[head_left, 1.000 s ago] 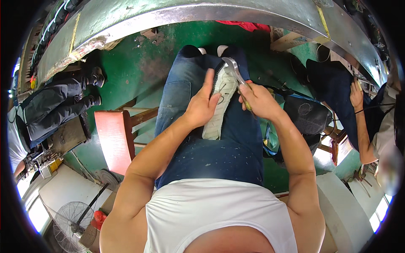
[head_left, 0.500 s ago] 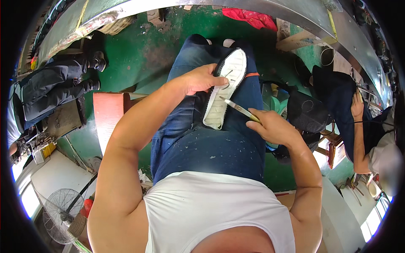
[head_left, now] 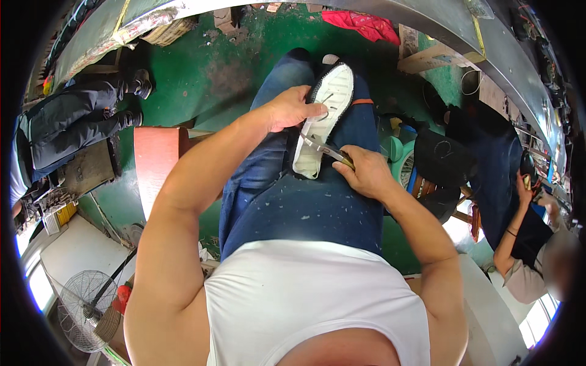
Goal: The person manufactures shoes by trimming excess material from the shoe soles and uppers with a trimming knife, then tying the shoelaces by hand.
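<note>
A shoe (head_left: 334,85) lies bottom up across my lap, its white underside rimmed by a dark, stitched-looking edge. My left hand (head_left: 294,110) is closed on the shoe's left side, the thumb pressing on the white underside near a small dark bent strand. The fingers beneath are hidden. In my right hand (head_left: 366,172) I grip a slim silver metal tool (head_left: 321,147) with a yellowish handle; its exact kind is unclear. The tool lies across the lower part of the underside, its tip at the left edge.
A curved metal-edged bench (head_left: 421,23) spans the far side. A reddish block (head_left: 160,152) stands left, a fan (head_left: 88,311) lower left. One person's dark-trousered legs (head_left: 79,116) show at left; another person's arm (head_left: 513,226) is at right. A red cloth (head_left: 366,25) lies on the green floor.
My right hand and the tool have moved left; the tip has gone from the middle of the underside to its left edge. The shoe has shifted slightly. The person at right has moved their arms.
</note>
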### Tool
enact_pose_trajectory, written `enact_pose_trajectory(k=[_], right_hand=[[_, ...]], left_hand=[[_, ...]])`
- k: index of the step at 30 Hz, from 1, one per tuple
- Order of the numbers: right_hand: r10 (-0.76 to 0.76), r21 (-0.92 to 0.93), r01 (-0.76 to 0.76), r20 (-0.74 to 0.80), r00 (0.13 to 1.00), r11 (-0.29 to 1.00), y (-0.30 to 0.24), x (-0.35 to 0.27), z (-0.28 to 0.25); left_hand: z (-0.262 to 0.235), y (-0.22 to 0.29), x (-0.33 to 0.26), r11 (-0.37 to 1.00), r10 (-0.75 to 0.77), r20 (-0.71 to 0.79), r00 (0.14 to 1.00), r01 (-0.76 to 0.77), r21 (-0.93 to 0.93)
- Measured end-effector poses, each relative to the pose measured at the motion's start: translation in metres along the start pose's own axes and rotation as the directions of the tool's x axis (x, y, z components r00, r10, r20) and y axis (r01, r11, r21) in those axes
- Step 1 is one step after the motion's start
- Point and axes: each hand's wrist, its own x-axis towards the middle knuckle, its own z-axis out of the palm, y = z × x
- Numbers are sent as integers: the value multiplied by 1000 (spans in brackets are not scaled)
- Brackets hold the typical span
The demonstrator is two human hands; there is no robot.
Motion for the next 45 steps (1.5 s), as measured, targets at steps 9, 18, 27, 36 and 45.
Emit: enact_pose_trajectory(k=[9,18,27,36,45], right_hand=[[284,-17,-288,233,930,958,-9,-49,-14],[157,-283,-136,51,986,949,-18,-61,-2],[189,-317,-129,166,968,940,-24,-66,-5],[252,-18,-276,467,848,961,-5,-48,-47],[271,119,-313,282,921,942,5,-11,-25]], left_hand=[[33,-51,-30,926,254,24,967,-250,284],[53,-76,-14,883,355,-139,925,-283,374],[53,-70,-22,940,323,-135,937,-300,163],[44,-83,-57,807,300,9,954,-259,530],[30,-53,-46,457,408,20,913,-224,861]])
